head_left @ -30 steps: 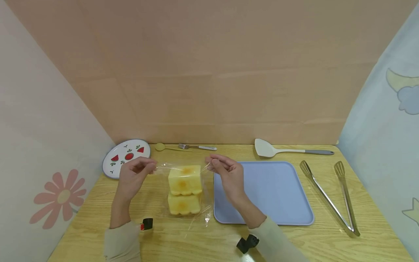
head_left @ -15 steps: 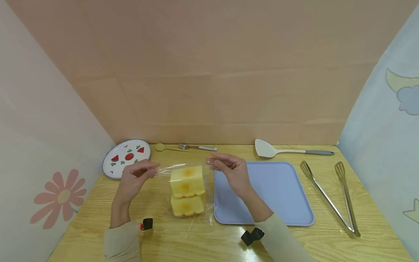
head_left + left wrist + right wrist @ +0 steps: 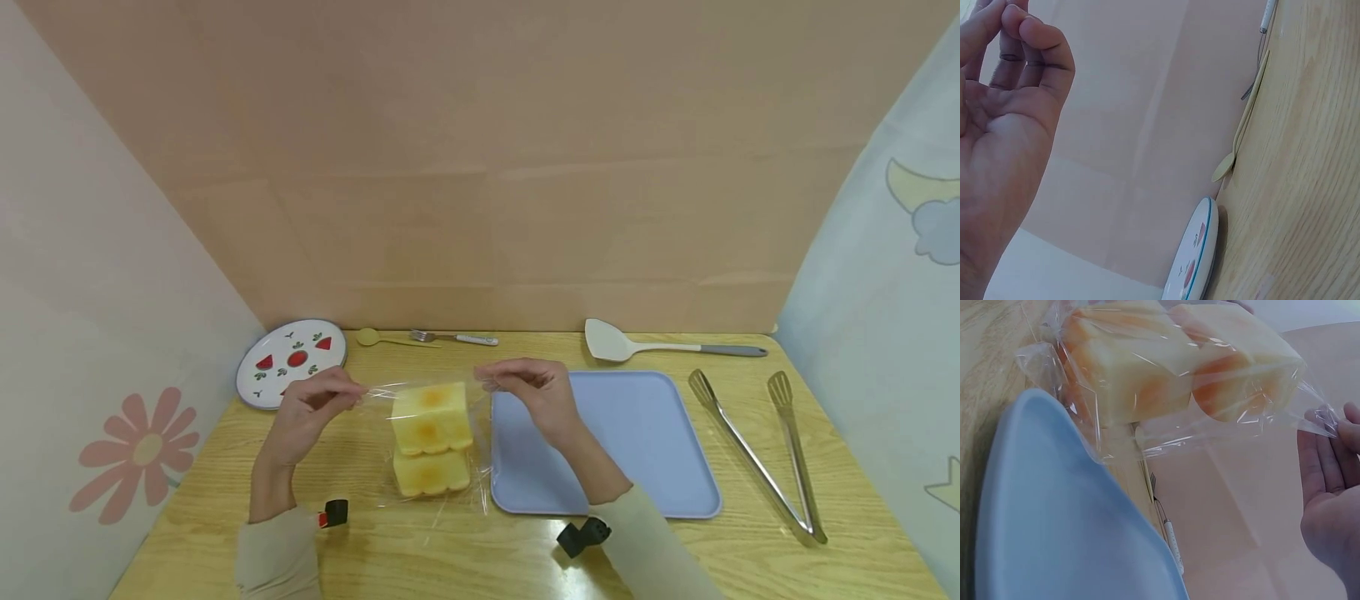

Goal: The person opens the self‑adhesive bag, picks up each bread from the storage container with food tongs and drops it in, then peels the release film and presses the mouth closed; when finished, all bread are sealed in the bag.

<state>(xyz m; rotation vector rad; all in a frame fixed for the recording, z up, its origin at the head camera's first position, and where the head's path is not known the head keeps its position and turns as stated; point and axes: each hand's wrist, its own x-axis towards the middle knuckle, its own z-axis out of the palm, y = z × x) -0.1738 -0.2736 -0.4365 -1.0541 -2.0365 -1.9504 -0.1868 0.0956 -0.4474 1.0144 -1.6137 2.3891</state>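
Observation:
A clear plastic bag (image 3: 480, 454) with two yellow, brown-spotted bread loaves (image 3: 431, 417) inside is stretched between my hands in the head view. The loaves lie one above the other, and the film shines over them in the right wrist view. My left hand (image 3: 311, 412) pinches the bag's upper left corner between thumb and fingers. At the upper right corner, my right hand (image 3: 543, 404) pinches the film in the same way. In the left wrist view the left hand (image 3: 1010, 125) shows its thumb and fingertips meeting, the bag out of sight there.
A blue tray (image 3: 622, 442) lies right of the bag, partly under the right forearm. Fruit-patterned plates (image 3: 270, 342) sit behind the left hand. Along the back lie a spoon (image 3: 367, 337), a fork (image 3: 476, 340) and a white spatula (image 3: 609, 340). Metal tongs (image 3: 757, 462) rest far right.
The bag with its loaves has shifted slightly to the right. My right hand has moved a little right with its corner; the left hand has edged slightly right, both still pinching the film.

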